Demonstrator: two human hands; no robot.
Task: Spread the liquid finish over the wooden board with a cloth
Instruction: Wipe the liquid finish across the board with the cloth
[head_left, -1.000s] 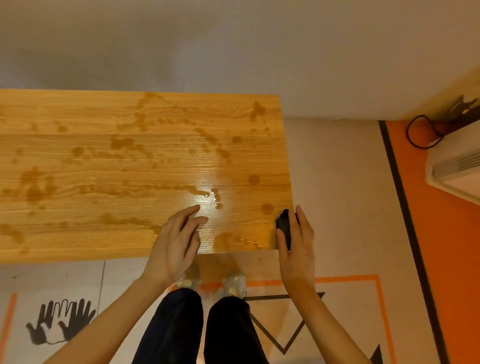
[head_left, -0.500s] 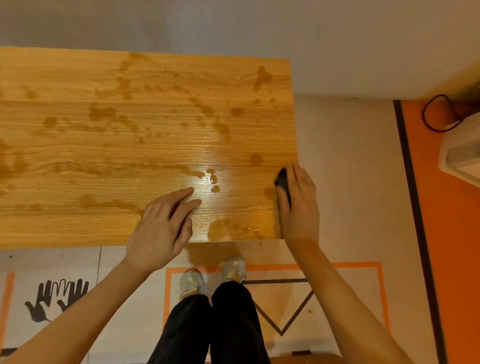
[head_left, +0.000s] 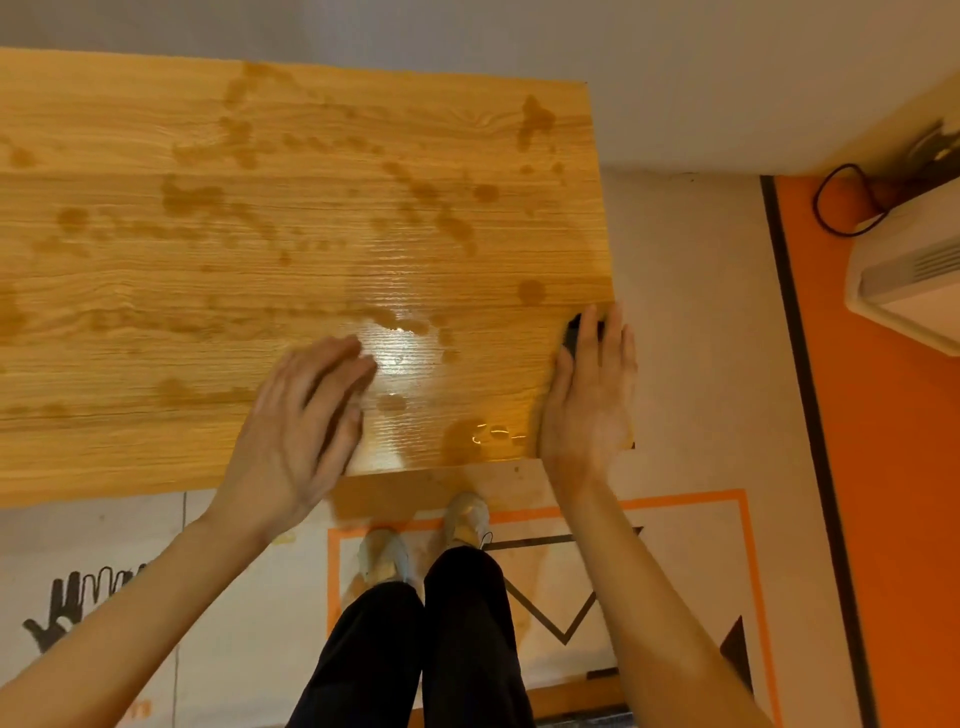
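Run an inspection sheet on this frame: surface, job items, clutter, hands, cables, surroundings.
Surface: wooden board, pale grain, glare near the front edge.
Job's things: liquid finish lies in dark drops and trails, mostly unspread, with a wet pool near the front right corner. Dark cloth sits under the right fingers at the board's right edge.
Clutter: nothing seen on the board.
Hands: left hand open and blurred above the board's front, holding nothing. Right hand flat, fingers straight on the cloth.
Cables: black cable looped on the floor by a white appliance.
Surroundings: floor with orange area, black line, hand-print marking.
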